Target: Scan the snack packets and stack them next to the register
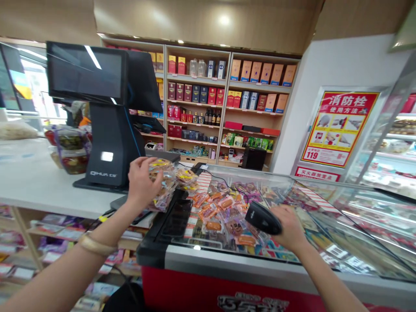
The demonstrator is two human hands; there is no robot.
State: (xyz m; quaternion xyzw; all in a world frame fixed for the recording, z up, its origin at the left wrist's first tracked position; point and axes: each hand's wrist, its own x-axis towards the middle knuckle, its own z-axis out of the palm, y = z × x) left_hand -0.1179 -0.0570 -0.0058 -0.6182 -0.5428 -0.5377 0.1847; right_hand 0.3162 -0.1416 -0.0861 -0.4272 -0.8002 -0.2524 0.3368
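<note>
My right hand [289,225] is wrapped around a black barcode scanner [262,217], held over the glass top of a chest freezer [279,173]. At the left, my left hand [143,180] has its fingers curled over a clear plastic snack packet [162,180] with yellow markings, at the freezer's left edge. More packets [186,177] lie just right of it. Small wrapped snacks [224,203] in orange and purple are spread below the scanner. A black phone [177,217] lies flat on the freezer's dark rim.
A black checkout terminal [108,143] stands on the white counter [48,190] at the left, beside wrapped fruit containers [71,149]. A thin black cable [217,177] crosses the glass. Shelves of boxes [195,93] line the back; a refrigerated display [394,151] stands at the right.
</note>
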